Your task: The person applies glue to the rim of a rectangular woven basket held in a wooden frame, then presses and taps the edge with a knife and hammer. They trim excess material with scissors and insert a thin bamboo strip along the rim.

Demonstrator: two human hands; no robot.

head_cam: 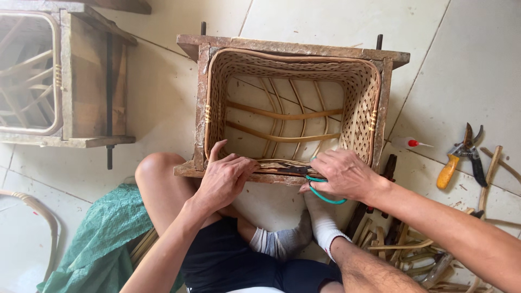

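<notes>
1. A second wooden frame (87,81) with woven cane inside stands at the upper left on the tiled floor (477,65).
2. Pruning shears (461,154) with one orange handle lie at the right.
3. A small white bottle (410,143) with a red tip lies near the shears.
4. Green cloth (103,239) sits at the lower left.
5. Loose cane strips (407,247) lie at the lower right.
</notes>
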